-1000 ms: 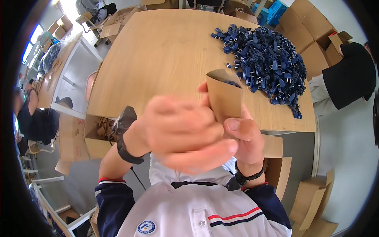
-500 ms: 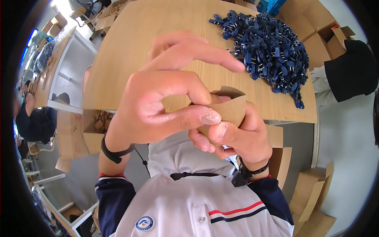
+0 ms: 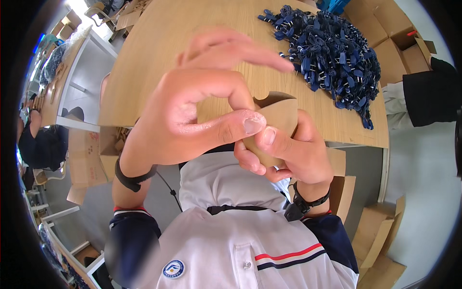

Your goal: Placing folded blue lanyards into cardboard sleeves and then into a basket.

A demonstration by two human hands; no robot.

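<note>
Between both hands, above the table's near edge, is a small folded piece of brown cardboard (image 3: pixel 279 115), curved like a sleeve with its upper edge open. My left hand (image 3: pixel 207 103) pinches its left side between thumb and a bent finger, while the other fingers stretch out above, slightly blurred. On the lower right, my right hand (image 3: pixel 298 151) grips the same piece, thumb in front and fingers curled behind and under it. The two thumbs almost touch. Whether anything sits inside the cardboard cannot be seen.
A large heap of dark blue corded plugs (image 3: pixel 337 58) covers the far right of the wooden table (image 3: pixel 154 62). Open cardboard boxes (image 3: pixel 375 231) stand at the right, another box (image 3: pixel 89 156) at the left. A person in black (image 3: pixel 430 98) is on the far right.
Both hands have shifted slightly, and the cardboard piece is turned so that less of its opening shows. The view has moved a little. Both hands keep their hold.
</note>
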